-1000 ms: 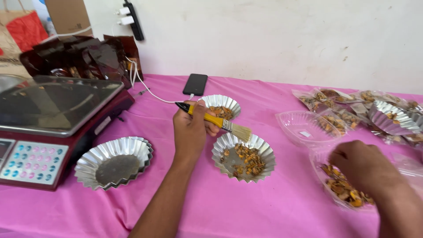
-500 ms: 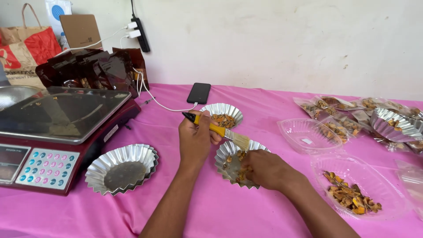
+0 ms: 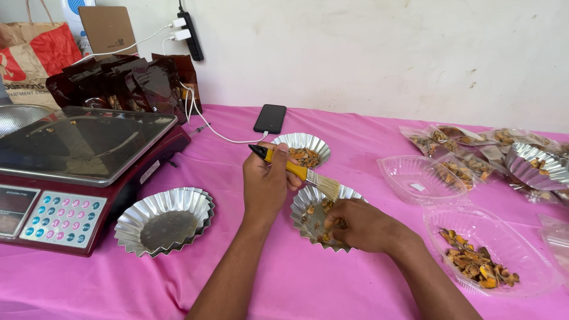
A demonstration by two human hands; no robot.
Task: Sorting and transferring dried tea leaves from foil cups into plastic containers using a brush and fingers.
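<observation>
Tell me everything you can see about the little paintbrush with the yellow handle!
The paintbrush is small and flat, with a yellow handle that ends in a black tip, a shiny metal band, and pale tan bristles. The left hand grips it around the middle of the handle. It lies slanted, black tip up toward the phone, bristles down to the right. The bristles sit just over the rim of the fluted foil cup, close above the right hand, which reaches into that cup. The bristles look dry and a bit splayed.

Left hand fisted, knuckles up (forearm stretched forward); right hand palm-down, fingers curled.
</observation>
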